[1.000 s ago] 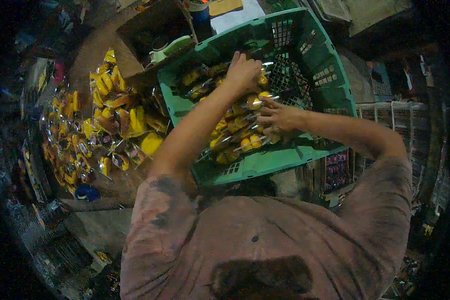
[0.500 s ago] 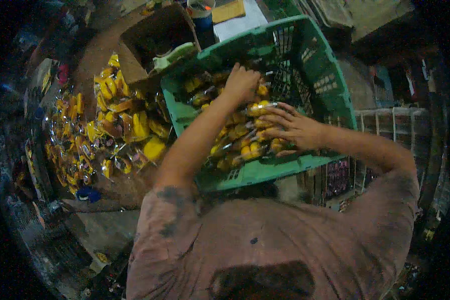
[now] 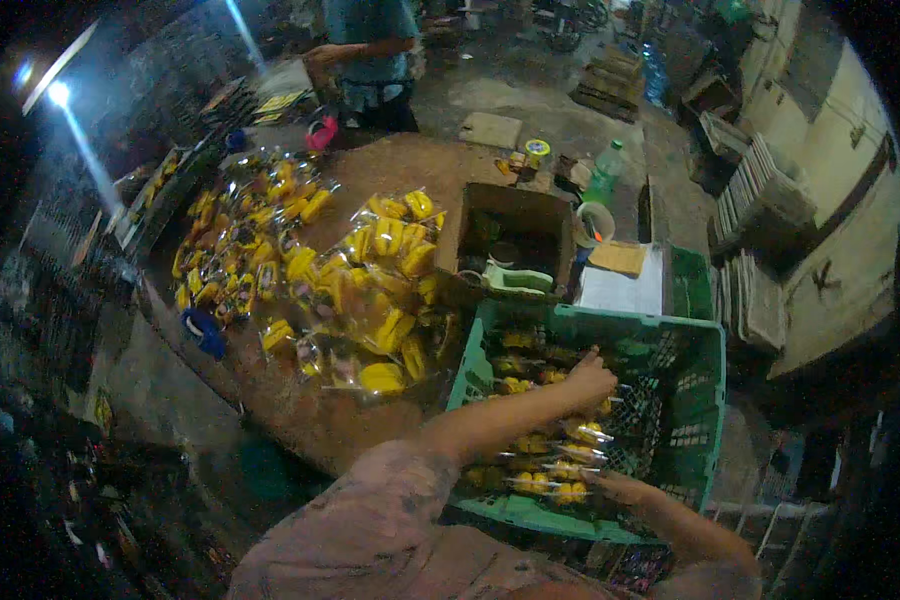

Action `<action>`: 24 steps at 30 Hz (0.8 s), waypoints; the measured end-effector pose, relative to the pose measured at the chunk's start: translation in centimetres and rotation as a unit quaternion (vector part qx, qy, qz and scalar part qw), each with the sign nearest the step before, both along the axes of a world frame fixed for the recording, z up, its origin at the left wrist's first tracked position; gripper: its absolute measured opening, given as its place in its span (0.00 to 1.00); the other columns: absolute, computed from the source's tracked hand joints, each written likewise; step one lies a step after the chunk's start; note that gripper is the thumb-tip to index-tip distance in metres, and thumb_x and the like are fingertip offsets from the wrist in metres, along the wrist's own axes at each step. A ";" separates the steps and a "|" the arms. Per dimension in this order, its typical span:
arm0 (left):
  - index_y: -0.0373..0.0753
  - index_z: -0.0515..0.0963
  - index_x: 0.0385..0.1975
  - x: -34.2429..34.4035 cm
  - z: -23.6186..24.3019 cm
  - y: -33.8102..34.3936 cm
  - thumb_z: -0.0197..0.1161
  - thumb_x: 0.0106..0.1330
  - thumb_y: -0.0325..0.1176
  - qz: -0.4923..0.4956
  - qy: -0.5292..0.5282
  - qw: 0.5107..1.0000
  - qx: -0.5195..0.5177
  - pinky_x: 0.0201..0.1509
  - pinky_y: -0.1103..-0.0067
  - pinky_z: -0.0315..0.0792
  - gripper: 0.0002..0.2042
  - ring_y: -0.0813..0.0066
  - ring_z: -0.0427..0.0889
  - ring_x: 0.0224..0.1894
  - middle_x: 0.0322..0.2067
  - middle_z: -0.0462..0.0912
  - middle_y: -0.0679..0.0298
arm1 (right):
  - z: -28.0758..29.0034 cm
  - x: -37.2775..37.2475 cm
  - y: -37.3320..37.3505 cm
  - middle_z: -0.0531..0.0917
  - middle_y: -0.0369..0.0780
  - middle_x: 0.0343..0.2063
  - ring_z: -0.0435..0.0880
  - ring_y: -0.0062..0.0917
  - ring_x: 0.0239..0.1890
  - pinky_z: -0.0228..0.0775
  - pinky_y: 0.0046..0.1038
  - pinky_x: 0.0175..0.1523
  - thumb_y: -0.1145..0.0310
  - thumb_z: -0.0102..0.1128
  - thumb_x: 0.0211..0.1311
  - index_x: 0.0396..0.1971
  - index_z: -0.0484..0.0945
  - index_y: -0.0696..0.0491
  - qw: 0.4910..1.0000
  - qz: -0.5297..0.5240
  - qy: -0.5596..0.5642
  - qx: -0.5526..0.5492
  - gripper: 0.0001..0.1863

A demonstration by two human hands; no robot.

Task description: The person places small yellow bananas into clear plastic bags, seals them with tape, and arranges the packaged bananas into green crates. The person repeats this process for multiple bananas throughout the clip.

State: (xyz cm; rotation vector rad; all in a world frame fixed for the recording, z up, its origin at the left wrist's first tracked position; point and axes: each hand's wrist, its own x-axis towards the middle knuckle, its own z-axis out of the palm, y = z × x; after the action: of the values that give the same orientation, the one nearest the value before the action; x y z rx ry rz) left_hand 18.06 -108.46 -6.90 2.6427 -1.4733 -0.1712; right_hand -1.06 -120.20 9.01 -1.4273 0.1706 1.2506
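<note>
A green plastic crate (image 3: 715,400) with lattice walls stands in front of me. Rows of clear packets with rounded yellow pieces (image 3: 535,484) fill its left part. My left hand (image 3: 592,380) reaches into the crate's middle, its fingers curled down over the packets; what they hold, if anything, is hidden. Near the crate's front side, my right hand (image 3: 618,488) lies with outstretched fingers against the ends of the packet row. On the brown table to the left is a loose heap of similar clear packets with yellow pieces (image 3: 385,270).
Behind the crate is an open cardboard box (image 3: 460,235) with a pale green object (image 3: 518,278) at its near edge. A tape roll (image 3: 595,222), white papers (image 3: 620,290) and a green bottle (image 3: 605,172) are beside it. Another person (image 3: 370,50) stands beyond the table.
The head view has swung up and left, so more of the table and room shows. Both hands remain in the crate, over the packets.
</note>
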 end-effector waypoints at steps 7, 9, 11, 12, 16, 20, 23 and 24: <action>0.39 0.83 0.48 -1.2 6.7 1.3 0.56 0.64 0.65 0.093 0.172 0.980 0.027 0.74 0.41 0.50 0.32 0.39 0.64 0.69 0.52 0.83 0.51 | -1.7 6.8 -2.1 0.76 0.40 0.64 0.77 0.33 0.63 0.70 0.40 0.67 0.22 0.27 0.67 0.72 0.63 0.47 0.905 -0.403 -0.119 -0.072 0.49; 0.39 0.82 0.52 -2.2 8.0 1.9 0.40 0.64 0.78 0.108 0.237 0.965 -0.006 0.77 0.41 0.38 0.45 0.34 0.58 0.71 0.59 0.78 0.47 | -3.5 8.2 -2.3 0.78 0.41 0.61 0.80 0.33 0.59 0.70 0.37 0.65 0.24 0.29 0.68 0.71 0.65 0.47 0.891 -0.442 -0.093 -0.047 0.47; 0.38 0.83 0.51 -2.8 8.2 2.4 0.39 0.64 0.78 0.113 0.230 0.967 -0.013 0.76 0.41 0.36 0.45 0.33 0.59 0.71 0.58 0.78 0.46 | -5.8 8.9 -1.9 0.78 0.41 0.60 0.79 0.34 0.58 0.69 0.39 0.66 0.23 0.30 0.68 0.71 0.65 0.48 0.861 -0.485 -0.146 -0.048 0.48; 0.38 0.83 0.48 -3.0 7.9 2.3 0.39 0.64 0.78 0.111 0.210 0.969 -0.067 0.75 0.39 0.38 0.45 0.33 0.61 0.70 0.56 0.80 0.46 | -6.6 9.0 -2.3 0.76 0.42 0.62 0.77 0.35 0.60 0.67 0.40 0.66 0.23 0.29 0.67 0.73 0.62 0.47 0.849 -0.495 -0.173 -0.069 0.49; 0.39 0.83 0.45 -3.9 5.6 2.8 0.50 0.67 0.70 0.086 0.018 0.986 -0.143 0.73 0.36 0.38 0.35 0.37 0.60 0.71 0.59 0.75 0.44 | -9.8 9.5 -2.1 0.71 0.41 0.66 0.71 0.36 0.66 0.62 0.41 0.69 0.22 0.25 0.66 0.76 0.53 0.44 0.851 -0.503 -0.125 -0.085 0.50; 0.39 0.77 0.58 -4.8 5.4 3.4 0.50 0.69 0.66 0.095 -0.076 0.970 -0.208 0.75 0.40 0.34 0.35 0.40 0.51 0.76 0.71 0.61 0.46 | -11.0 10.3 -1.7 0.72 0.42 0.64 0.73 0.36 0.64 0.65 0.43 0.67 0.20 0.26 0.64 0.75 0.54 0.45 0.863 -0.489 -0.120 -0.040 0.52; 0.38 0.69 0.68 -5.6 6.8 4.8 0.44 0.73 0.64 0.086 -0.031 0.984 -0.156 0.76 0.44 0.36 0.36 0.48 0.49 0.78 0.76 0.52 0.56 | -11.0 10.8 -1.2 0.79 0.43 0.56 0.80 0.35 0.56 0.71 0.42 0.62 0.18 0.26 0.62 0.68 0.64 0.48 0.838 -0.508 -0.201 -0.011 0.53; 0.38 0.68 0.68 -5.9 7.4 5.4 0.43 0.74 0.63 0.079 -0.042 0.980 -0.177 0.77 0.45 0.37 0.36 0.50 0.49 0.78 0.77 0.52 0.57 | -10.9 10.8 -0.9 0.82 0.43 0.51 0.83 0.34 0.52 0.74 0.41 0.60 0.17 0.25 0.61 0.63 0.70 0.50 0.856 -0.485 -0.178 -0.013 0.53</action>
State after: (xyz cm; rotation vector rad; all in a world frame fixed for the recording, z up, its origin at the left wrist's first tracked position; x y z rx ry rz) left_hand 12.18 -103.07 0.52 2.4820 -1.1768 0.2023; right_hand 9.73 -121.11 -1.87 -1.2847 0.5713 0.1475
